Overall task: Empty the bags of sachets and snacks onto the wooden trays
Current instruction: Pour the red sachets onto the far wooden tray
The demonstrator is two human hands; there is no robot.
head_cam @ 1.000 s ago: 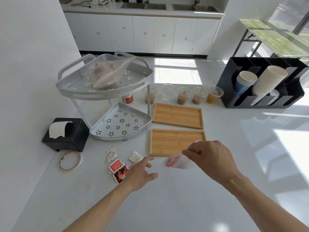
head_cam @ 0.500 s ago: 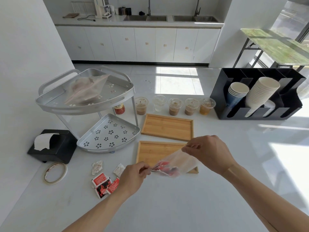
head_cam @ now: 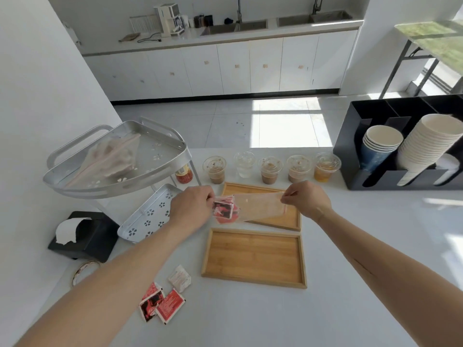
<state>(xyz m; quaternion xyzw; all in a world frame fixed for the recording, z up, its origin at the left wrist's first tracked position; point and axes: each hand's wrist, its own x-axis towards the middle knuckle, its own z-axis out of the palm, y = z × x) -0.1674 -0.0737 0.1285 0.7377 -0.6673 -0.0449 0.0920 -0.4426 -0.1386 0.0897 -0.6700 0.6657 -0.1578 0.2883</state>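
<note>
Bag (head_cam: 258, 206) now lifted over far tray (head_cam: 290, 219) — left hand (head_cam: 191, 209) pinches sachet end, right hand (head_cam: 307, 199) pinches mouth — dump imminent.

Far tray (head_cam: 288, 219) partly behind bag (head_cam: 258, 206)

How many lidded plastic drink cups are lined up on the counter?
5, in a row behind the far wooden tray: cups at and. None seems hidden.
</note>
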